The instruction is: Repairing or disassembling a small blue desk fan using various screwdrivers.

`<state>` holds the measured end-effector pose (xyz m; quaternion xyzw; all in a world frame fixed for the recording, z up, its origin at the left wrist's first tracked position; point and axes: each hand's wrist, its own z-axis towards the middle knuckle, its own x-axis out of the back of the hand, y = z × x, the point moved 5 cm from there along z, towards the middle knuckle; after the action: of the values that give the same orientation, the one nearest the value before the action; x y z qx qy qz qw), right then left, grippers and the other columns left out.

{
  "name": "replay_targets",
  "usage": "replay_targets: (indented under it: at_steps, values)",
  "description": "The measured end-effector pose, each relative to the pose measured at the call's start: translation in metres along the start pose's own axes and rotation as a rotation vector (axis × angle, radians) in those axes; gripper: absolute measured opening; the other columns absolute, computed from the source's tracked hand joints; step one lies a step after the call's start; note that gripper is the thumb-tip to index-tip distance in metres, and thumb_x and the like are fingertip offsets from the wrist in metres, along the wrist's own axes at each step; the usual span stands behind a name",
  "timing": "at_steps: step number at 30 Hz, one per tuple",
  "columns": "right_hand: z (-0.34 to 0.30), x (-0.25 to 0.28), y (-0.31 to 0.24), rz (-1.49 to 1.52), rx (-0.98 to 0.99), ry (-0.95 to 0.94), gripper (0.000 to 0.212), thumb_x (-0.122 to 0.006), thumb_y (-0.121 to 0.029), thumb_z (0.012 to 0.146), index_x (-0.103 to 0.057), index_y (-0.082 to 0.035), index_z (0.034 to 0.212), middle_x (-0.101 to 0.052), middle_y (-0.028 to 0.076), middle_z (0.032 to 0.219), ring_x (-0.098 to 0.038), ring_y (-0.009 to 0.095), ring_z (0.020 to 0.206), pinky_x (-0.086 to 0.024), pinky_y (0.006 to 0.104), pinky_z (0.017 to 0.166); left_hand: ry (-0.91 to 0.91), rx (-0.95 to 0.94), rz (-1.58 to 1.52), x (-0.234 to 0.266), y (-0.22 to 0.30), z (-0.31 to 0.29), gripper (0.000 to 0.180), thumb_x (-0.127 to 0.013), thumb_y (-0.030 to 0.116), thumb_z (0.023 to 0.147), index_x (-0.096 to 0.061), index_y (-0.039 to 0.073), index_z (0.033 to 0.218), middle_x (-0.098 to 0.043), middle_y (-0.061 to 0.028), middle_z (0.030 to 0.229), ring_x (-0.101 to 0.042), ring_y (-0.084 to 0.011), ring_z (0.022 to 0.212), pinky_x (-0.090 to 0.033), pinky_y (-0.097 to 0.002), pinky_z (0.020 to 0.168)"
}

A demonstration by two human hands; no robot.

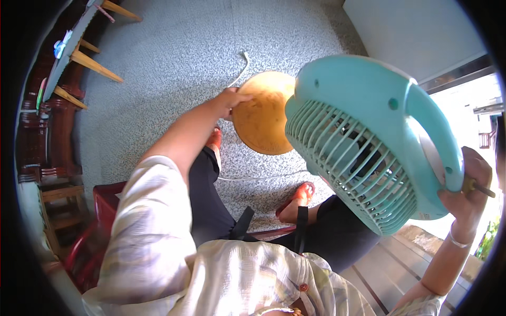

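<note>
A teal electric fan [369, 142], tilted with its slatted grille towards me, is at the right above my right leg. My right hand [468, 187] is closed at the end of the fan's carrying handle. A slim dark rod with a yellowish end [482, 189] sticks out of that hand; its kind is hard to make out. My left hand [232, 101] grips the left edge of a round yellow-orange stool top [262, 113], thumb on its upper face. The fan hides the right part of this disc, and its legs, if any, do not show.
A white cord [245, 66] lies on the speckled grey floor [174, 63]. A red plastic chair [108, 203] is beneath me. At the far left are a grey-topped table with wooden legs [97, 66] and dark carved furniture [50, 137]. A pale panel [416, 31] stands at the upper right.
</note>
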<state>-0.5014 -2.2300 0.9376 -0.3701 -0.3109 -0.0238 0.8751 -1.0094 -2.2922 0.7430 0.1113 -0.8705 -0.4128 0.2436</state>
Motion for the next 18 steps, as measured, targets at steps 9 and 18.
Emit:
replay_targets:
  at_steps: [9, 18]
  values:
    - [-0.02, 0.021, 0.021, 0.049, -0.139, -0.035, 0.035, -0.054, -0.008, 0.039, -0.051, -0.002, 0.073, -0.047, 0.005, 0.065, -0.039, 0.014, 0.057, -0.03, 0.0256, 0.052, -0.083, -0.224, 0.613, -0.139, 0.01, 0.032, 0.028, -0.071, 0.01, 0.068, -0.062, 0.002, 0.093, -0.062, -0.0103, 0.087, -0.059, -0.0185, 0.075, -0.048, -0.0324, 0.067]
    - [-0.029, 0.034, 0.047, 0.555, -0.379, 0.054, 0.031, -0.064, -0.014, 0.06, -0.052, 0.004, 0.083, -0.049, 0.006, 0.062, -0.043, 0.01, 0.05, -0.033, 0.0204, 0.044, -0.175, 0.107, -0.263, -0.114, -0.055, 0.049, 0.033, -0.069, 0.016, 0.076, -0.055, 0.001, 0.101, -0.061, -0.0147, 0.1, -0.062, -0.0254, 0.086, -0.051, -0.046, 0.073]
